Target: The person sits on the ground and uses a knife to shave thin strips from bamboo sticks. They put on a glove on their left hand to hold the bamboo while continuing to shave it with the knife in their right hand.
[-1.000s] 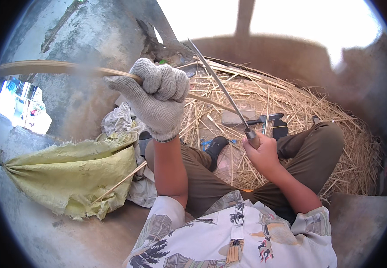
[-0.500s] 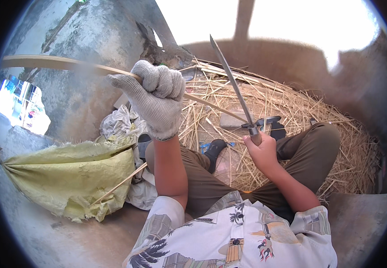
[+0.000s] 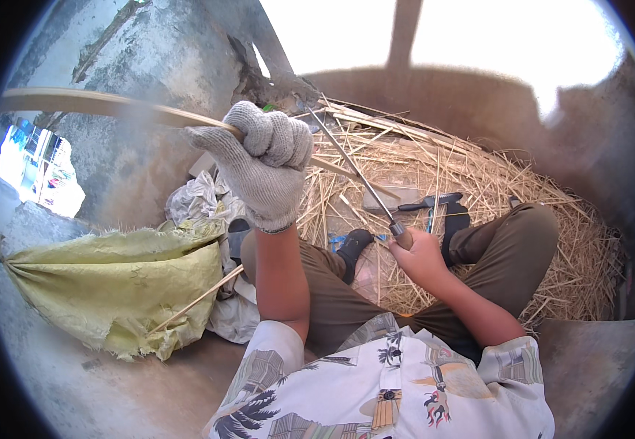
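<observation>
My left hand (image 3: 266,172), in a grey knitted glove, is raised and closed round a long, pale bamboo strip (image 3: 120,106). The strip runs out to the left edge of the view, and its other end slants down to the right past the fist. Bare, my right hand (image 3: 421,257) grips the wooden handle of a long, narrow knife (image 3: 354,167). The blade points up and to the left and crosses the strip's lower part in the view; whether they touch, I cannot tell.
Bamboo shavings (image 3: 570,252) cover the floor around my crossed legs. A dark-handled tool (image 3: 431,202) lies by a grey block (image 3: 374,197). To the left are a torn yellow sack (image 3: 112,282), crumpled white sacking (image 3: 199,201), a thin stick (image 3: 196,300) and a wall (image 3: 163,66).
The knife has tilted to the left, its tip dropping down and leftward toward the glove. My right hand has lowered a little; my left fist has shifted slightly right with the bamboo strip.
</observation>
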`<state>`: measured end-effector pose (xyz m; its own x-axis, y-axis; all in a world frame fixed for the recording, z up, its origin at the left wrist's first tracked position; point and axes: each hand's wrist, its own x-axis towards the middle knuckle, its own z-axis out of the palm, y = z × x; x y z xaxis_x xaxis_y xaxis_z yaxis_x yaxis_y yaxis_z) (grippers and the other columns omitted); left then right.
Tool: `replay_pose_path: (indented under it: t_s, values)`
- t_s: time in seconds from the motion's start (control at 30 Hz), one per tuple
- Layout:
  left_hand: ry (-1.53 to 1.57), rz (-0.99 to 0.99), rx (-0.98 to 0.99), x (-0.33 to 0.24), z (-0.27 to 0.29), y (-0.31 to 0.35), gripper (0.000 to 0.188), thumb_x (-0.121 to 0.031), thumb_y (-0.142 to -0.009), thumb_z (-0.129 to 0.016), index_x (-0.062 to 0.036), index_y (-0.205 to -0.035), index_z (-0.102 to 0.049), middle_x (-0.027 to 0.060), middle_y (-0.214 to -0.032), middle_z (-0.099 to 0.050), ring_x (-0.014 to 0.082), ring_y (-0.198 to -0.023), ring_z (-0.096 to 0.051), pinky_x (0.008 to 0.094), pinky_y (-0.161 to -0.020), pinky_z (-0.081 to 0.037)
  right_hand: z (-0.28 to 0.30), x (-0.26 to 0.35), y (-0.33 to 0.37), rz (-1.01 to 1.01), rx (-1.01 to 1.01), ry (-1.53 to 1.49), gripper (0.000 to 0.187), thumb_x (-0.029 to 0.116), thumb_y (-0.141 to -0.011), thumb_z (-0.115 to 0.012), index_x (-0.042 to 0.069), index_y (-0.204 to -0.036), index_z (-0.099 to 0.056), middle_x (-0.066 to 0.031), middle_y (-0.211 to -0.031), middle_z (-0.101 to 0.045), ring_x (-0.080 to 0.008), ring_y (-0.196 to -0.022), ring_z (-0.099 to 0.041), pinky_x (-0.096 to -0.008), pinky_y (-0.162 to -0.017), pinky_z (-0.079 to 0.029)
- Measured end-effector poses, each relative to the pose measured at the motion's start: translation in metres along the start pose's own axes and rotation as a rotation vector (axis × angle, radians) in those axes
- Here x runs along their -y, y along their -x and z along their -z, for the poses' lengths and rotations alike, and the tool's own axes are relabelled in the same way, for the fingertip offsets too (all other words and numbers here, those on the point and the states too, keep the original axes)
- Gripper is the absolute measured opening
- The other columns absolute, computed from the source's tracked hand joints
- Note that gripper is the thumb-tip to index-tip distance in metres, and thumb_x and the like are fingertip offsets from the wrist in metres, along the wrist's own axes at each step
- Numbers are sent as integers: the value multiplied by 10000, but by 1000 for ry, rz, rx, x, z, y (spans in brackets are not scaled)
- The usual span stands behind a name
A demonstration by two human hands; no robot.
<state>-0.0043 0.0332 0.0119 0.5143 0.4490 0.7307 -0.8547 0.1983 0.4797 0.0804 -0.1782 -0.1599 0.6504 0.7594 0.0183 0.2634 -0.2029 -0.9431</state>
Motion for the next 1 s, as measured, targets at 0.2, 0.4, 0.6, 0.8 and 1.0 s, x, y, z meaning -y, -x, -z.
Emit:
replay_pose_path:
  t_s: [0.2,0.4,0.6,0.8,1.0]
  values:
    - [11,22,43,5,-7,1,638,-736,-906,-414,-158,-648,-334,-72,-514,-220,79,-423,-164,270,-394,-154,5,6,2,-84,-25,-239,263,151,-914,-687,19,-730,-553,18,-563,-506,-63,-482,-433,-282,-451,-362]
    - [-24,22,0,7,-8,5,654,-753,-894,-423,-161,-634,-332,-64,-503,-221,79,-419,-166,270,-380,-141,5,7,2,24,-213,-612,236,172,-951,-669,24,-792,-577,56,-613,-501,-12,-559,-397,-252,-484,-318]
    - [-73,30,88,6,-6,1,614,-729,-908,-430,-181,-654,-322,-74,-484,-245,76,-404,-179,273,-368,-147,-9,-25,-4,-113,4,-35,208,171,-865,-640,-14,-790,-585,-96,-602,-543,-143,-593,-534,-353,-568,-433]
    - [-40,4,23,3,3,0,615,-730,-909,-423,-183,-651,-313,-77,-495,-230,73,-409,-164,273,-373,-136,0,-35,-11,-344,42,-161,262,208,-851,-665,-6,-722,-587,-45,-580,-558,-117,-545,-511,-345,-525,-411]
    - [-49,22,-2,4,-7,-1,643,-741,-905,-408,-160,-639,-336,-66,-496,-233,75,-416,-170,266,-375,-157,-3,-17,-4,-100,-66,-276,239,160,-905,-660,52,-751,-512,18,-533,-487,-59,-454,-481,-247,-409,-367]
